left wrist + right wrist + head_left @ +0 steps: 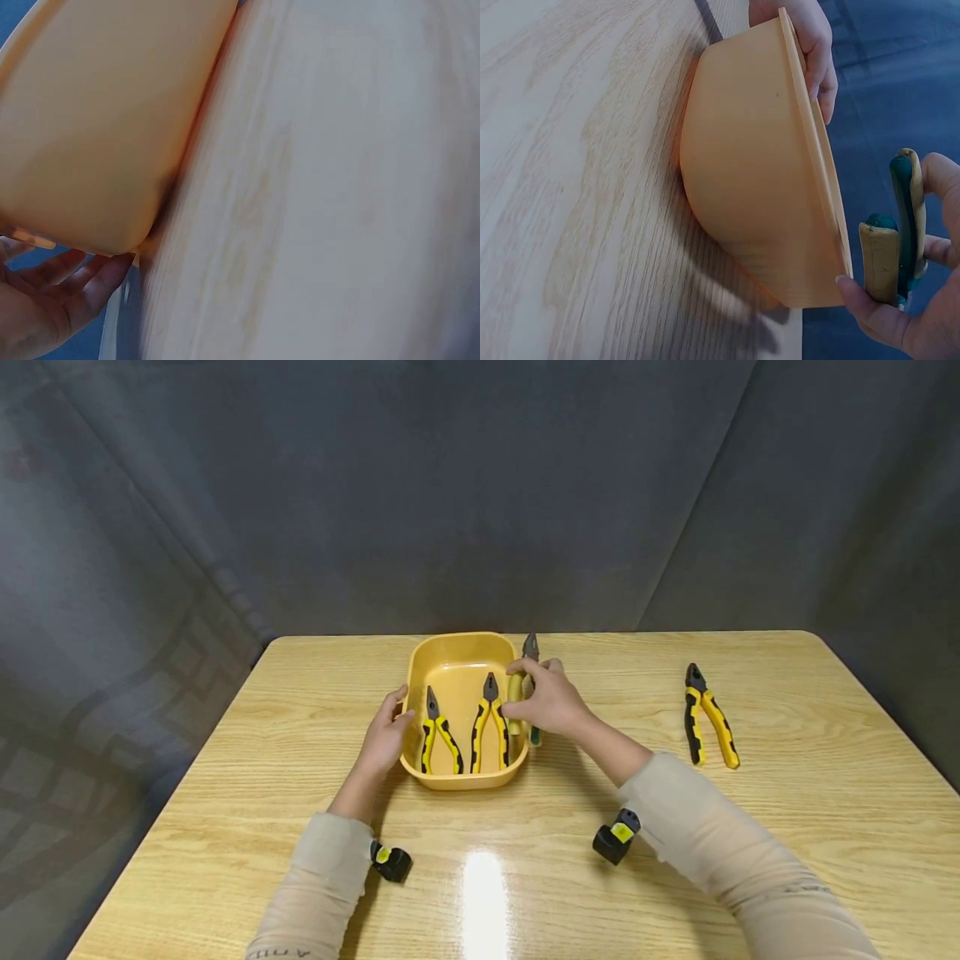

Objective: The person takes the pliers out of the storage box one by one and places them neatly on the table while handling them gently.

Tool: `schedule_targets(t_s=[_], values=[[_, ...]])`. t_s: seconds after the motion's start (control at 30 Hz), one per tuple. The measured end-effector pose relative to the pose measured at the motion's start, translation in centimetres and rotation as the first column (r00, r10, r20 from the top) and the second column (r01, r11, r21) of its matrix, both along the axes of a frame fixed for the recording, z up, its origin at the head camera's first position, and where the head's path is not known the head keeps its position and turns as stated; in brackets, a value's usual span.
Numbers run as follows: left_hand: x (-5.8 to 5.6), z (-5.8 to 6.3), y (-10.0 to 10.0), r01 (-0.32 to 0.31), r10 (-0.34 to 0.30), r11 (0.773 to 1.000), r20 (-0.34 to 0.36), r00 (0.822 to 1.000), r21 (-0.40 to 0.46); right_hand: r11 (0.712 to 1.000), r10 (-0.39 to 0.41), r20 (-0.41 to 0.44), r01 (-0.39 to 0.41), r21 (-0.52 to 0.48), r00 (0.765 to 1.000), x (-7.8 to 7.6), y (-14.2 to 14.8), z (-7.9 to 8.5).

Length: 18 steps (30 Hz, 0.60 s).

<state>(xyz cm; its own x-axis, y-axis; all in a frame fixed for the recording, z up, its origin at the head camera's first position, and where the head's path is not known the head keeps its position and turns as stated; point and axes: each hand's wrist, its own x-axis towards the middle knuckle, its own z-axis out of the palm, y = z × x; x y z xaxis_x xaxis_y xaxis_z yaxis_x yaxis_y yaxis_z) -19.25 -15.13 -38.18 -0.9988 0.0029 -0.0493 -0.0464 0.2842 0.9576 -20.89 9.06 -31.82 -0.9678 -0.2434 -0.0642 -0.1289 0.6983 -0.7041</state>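
Observation:
My left hand [385,739] holds the left rim of a yellow plastic basin [465,782], its fingers along the outer wall. Over the basin's opposite rim, my right hand [551,697] grips pliers [516,706] with yellow-and-green handles, dark jaws pointing away from me. In the right wrist view the two handles [881,262] show between thumb and fingers, and the thumb overlaps the rim. Inside the basin lie needle-nose pliers [442,743] on the left and combination pliers [491,722] on the right, both black and yellow with handles spread.
Another pair of black-and-yellow pliers [705,714] lies on the wooden table [300,693] to the right, handles toward me. A dark curtain [480,502] hangs behind the table's back edge. Small black cameras hang at both wrists.

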Motion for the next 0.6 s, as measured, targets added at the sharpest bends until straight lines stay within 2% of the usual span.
schedule_targets(t_s=[0.6], values=[[0.2,0.2,0.1,0.005,-0.006,1.0,-0.005,1.0,-0.028,1.0,-0.027,0.016,0.027,0.009,1.0,0.0,1.3,-0.7]])
